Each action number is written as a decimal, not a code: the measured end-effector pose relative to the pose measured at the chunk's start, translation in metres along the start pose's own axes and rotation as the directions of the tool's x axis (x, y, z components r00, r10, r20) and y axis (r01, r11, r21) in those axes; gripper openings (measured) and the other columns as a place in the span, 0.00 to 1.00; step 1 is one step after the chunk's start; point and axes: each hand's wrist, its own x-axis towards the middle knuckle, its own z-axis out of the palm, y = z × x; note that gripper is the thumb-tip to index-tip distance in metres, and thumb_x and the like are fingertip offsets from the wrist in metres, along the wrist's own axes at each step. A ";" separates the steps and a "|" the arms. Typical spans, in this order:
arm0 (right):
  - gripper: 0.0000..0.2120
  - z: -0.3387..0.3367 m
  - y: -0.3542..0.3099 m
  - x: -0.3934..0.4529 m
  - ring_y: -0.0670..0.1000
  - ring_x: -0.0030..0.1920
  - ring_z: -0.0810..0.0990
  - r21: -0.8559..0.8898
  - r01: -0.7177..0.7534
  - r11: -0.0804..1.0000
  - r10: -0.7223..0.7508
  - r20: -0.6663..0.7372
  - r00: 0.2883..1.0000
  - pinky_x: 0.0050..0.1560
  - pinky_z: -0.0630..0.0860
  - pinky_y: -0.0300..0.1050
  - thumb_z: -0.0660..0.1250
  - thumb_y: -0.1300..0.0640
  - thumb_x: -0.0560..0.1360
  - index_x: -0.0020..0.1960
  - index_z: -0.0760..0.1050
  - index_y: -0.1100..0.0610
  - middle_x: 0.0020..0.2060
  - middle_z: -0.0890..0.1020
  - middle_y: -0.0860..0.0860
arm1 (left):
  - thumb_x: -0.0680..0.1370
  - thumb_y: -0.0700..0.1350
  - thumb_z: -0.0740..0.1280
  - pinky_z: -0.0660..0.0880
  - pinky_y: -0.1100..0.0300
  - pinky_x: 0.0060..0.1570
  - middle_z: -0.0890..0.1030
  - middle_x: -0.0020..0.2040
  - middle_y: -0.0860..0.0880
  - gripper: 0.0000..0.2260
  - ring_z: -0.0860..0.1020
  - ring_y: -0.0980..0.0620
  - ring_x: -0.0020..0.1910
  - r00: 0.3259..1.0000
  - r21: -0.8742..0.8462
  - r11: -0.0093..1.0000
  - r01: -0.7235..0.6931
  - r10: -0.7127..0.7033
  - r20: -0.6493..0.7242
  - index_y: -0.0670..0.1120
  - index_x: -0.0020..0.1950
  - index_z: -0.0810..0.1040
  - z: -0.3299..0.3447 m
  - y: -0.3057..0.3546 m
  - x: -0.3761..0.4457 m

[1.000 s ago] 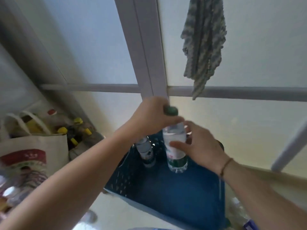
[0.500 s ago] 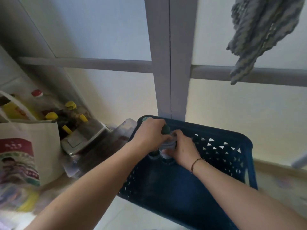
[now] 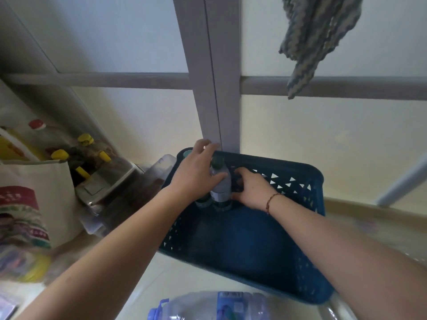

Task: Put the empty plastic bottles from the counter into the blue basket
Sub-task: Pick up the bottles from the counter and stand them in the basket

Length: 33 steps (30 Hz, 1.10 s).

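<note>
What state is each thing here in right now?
Green-capped bottle: upright in the basket, capped, held by both hands.
Basket: mostly empty, bottles at its far corner.
Left hand: on the bottle.
Right hand: on the bottle.
Cloth: hanging.
Large jug: lying outside the basket.
</note>
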 end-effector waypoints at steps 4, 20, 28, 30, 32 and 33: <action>0.23 -0.035 0.002 -0.061 0.52 0.51 0.81 -0.036 0.158 0.987 -0.160 -0.056 0.986 0.56 0.77 0.48 0.72 0.50 0.73 0.66 0.72 0.54 0.55 0.82 0.52 | 0.75 0.49 0.74 0.77 0.54 0.59 0.72 0.68 0.48 0.23 0.77 0.48 0.59 0.974 -0.042 0.995 -0.090 0.079 -0.210 0.45 0.68 0.76 -0.012 0.031 -0.052; 0.28 -0.004 0.083 -0.308 0.43 0.61 0.73 0.144 0.451 0.881 -0.440 -0.103 0.892 0.59 0.64 0.29 0.67 0.60 0.66 0.67 0.71 0.53 0.61 0.77 0.45 | 0.73 0.39 0.68 0.70 0.52 0.70 0.72 0.71 0.44 0.30 0.73 0.46 0.71 0.994 -0.683 0.730 -0.028 -0.052 -0.096 0.40 0.74 0.65 0.125 0.146 -0.304; 0.29 0.013 0.089 -0.301 0.43 0.62 0.71 0.082 0.408 0.909 -0.410 0.008 0.912 0.61 0.67 0.36 0.73 0.47 0.70 0.68 0.68 0.49 0.64 0.72 0.43 | 0.71 0.38 0.78 0.74 0.70 0.53 0.83 0.57 0.54 0.24 0.81 0.62 0.56 0.952 -0.684 0.702 0.198 -0.303 -0.036 0.54 0.62 0.74 0.154 0.164 -0.299; 0.28 0.008 0.090 -0.302 0.42 0.59 0.73 0.074 0.433 0.898 -0.433 -0.015 0.901 0.59 0.70 0.38 0.74 0.45 0.69 0.65 0.71 0.49 0.61 0.74 0.43 | 0.71 0.39 0.78 0.75 0.68 0.52 0.83 0.55 0.54 0.23 0.82 0.61 0.54 0.954 -0.674 0.717 0.177 -0.294 -0.062 0.53 0.61 0.76 0.152 0.168 -0.299; 0.27 -0.008 0.085 -0.303 0.43 0.55 0.76 0.113 0.464 0.878 -0.460 -0.064 0.886 0.56 0.74 0.41 0.75 0.44 0.66 0.63 0.74 0.49 0.57 0.77 0.42 | 0.72 0.42 0.78 0.77 0.63 0.54 0.83 0.55 0.56 0.22 0.82 0.58 0.55 0.959 -0.694 0.708 0.130 -0.269 -0.094 0.51 0.63 0.75 0.140 0.175 -0.299; 0.27 -0.021 0.078 -0.302 0.43 0.52 0.78 0.152 0.478 0.865 -0.467 -0.102 0.878 0.52 0.75 0.41 0.76 0.44 0.66 0.62 0.75 0.49 0.54 0.78 0.42 | 0.72 0.45 0.78 0.77 0.62 0.55 0.82 0.57 0.57 0.24 0.82 0.56 0.57 0.961 -0.715 0.693 0.095 -0.252 -0.117 0.52 0.66 0.74 0.128 0.179 -0.297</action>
